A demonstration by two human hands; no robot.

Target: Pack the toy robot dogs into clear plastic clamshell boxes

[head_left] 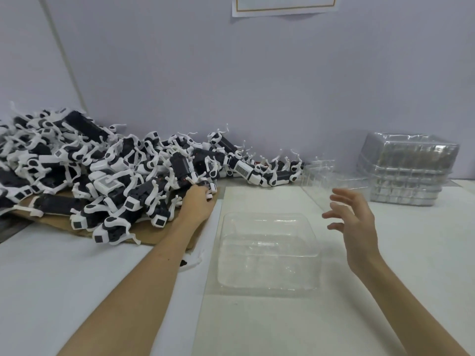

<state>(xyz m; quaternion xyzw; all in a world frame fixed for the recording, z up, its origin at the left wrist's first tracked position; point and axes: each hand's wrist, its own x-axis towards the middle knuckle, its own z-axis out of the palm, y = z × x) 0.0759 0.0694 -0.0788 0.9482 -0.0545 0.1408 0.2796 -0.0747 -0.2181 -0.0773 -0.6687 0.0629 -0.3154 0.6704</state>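
My left hand [196, 204] was at the near right edge of the pile [90, 170] of black-and-white toy dogs, its fingers curled round one dog [199, 183] that lay against the others. How much of that dog the palm covered I could not tell. The pile sat partly on a sheet of cardboard [151, 236] at the left of the tabletop [334, 317] and ran on along the wall [257, 86] toward the right.

My right hand [352, 220] hung in the air over the tabletop, fingers spread apart and lightly bent, holding nothing. It was to the right of an empty clear box [268, 251] that lay in front of me between both arms, touching neither hand.

Behind the right hand lay another clear box [331, 176], hard to make out against the white surface. Farther right, a stack of boxes [408, 170] stood near the wall. A small white piece with a dark spot [190, 262] lay on the tabletop just beside my left forearm. A sheet of paper [285, 6] hung on the wall above.
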